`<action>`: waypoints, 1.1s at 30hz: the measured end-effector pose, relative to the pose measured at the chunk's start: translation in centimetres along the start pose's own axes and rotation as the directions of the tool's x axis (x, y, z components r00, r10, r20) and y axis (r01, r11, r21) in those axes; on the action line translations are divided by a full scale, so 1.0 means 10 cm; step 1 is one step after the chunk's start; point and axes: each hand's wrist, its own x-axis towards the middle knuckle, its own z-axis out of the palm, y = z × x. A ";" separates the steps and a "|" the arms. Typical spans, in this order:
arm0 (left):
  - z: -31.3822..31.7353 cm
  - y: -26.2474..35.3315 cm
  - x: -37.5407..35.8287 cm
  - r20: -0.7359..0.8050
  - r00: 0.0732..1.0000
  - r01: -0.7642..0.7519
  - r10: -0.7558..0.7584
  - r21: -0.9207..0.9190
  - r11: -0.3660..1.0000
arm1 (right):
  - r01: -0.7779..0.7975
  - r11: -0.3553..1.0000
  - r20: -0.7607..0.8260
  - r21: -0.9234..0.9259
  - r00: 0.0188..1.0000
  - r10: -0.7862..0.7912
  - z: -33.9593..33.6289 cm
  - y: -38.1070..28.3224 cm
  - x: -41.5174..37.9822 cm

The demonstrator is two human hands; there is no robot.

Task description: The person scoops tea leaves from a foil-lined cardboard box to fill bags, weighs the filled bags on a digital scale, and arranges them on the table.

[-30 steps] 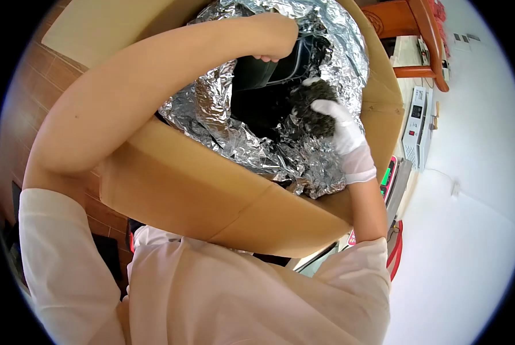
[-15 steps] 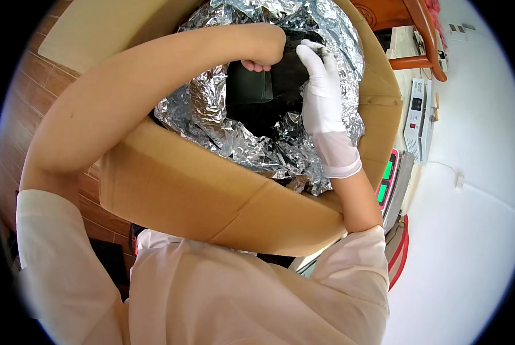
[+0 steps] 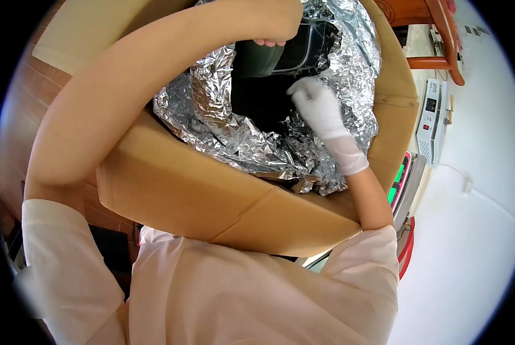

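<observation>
A cardboard box (image 3: 223,201) in front of me is lined with crumpled silver foil (image 3: 246,152). Dark, almost black loose material (image 3: 263,103) lies inside the foil. My left hand (image 3: 280,20), bare, is closed over a see-through plastic container (image 3: 266,60) inside the lining; the back of the hand hides most of the grip. The container is tilted, and its rounded rim shows to the right of the hand. My right hand (image 3: 318,106), in a white glove with dark smudges, is below the container with its fingers curled in. Motion blurs it, and anything within the fingers is hidden.
To the right stand a scale with green displays (image 3: 398,181) and a white device with buttons (image 3: 429,123). A reddish wooden chair (image 3: 441,57) is behind the box at top right. An open box flap (image 3: 85,34) sticks out at the upper left.
My left hand has risen toward the top with the plastic container, baring more of its rim. The right hand has dropped lower, away from the container, and its fingers have curled in.
</observation>
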 end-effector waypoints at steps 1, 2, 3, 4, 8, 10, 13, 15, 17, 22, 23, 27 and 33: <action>0.05 0.03 -0.03 -0.166 0.985 0.053 -0.045 0.041 0.998 | 0.010 0.999 0.157 -0.036 0.988 -0.005 0.20 0.12 0.02; 0.09 0.04 -0.05 -0.326 0.942 0.111 -0.081 0.074 0.991 | 0.026 0.997 0.312 -0.067 0.950 -0.003 0.41 0.20 0.04; 0.11 0.03 -0.03 -0.315 0.945 0.117 -0.088 0.074 0.990 | 0.006 0.986 0.483 -0.169 0.872 0.078 0.57 0.18 0.11; 0.12 0.01 -0.01 -0.316 0.947 0.089 -0.059 0.080 0.993 | 0.096 0.971 0.434 -0.220 0.901 0.009 0.85 0.26 0.10; 0.10 0.02 -0.04 -0.351 0.933 0.072 -0.075 -0.022 0.997 | 0.524 0.670 0.436 -0.527 0.843 -0.317 1.85 0.27 0.39; 0.15 0.00 0.03 -0.382 0.922 0.079 -0.063 0.026 0.997 | 0.546 0.631 0.553 -0.551 0.805 -0.215 1.82 0.00 0.55; 0.24 -0.12 0.06 -0.441 0.893 -0.061 0.084 0.066 0.996 | 0.432 0.887 -0.140 -0.161 0.880 -0.454 2.30 0.41 0.85; 0.25 -0.12 0.06 -0.430 0.899 -0.049 0.081 0.086 0.995 | 0.390 0.879 0.341 -0.273 0.894 -0.291 2.03 0.50 1.00; 0.25 -0.12 0.03 -0.418 0.904 -0.046 0.084 0.101 0.994 | 0.395 0.860 0.468 -0.322 0.856 -0.218 2.15 0.85 1.10; 0.16 -0.12 -0.05 -0.301 0.920 -0.114 0.253 0.411 0.904 | 0.255 0.867 0.580 -0.428 0.813 0.047 1.81 0.59 0.95; 0.19 -0.13 -0.02 -0.306 0.916 -0.118 0.259 0.412 0.904 | 0.228 0.899 0.578 -0.375 0.815 0.034 1.93 0.68 0.93; 0.30 -0.20 0.13 -0.507 0.848 -0.057 0.153 0.199 0.978 | 0.106 0.978 0.584 -0.179 0.812 0.019 1.82 0.67 0.86; 0.24 -0.17 0.15 -0.433 0.901 0.031 0.003 0.071 0.997 | -0.440 0.844 0.707 0.307 0.699 0.108 1.11 0.26 0.58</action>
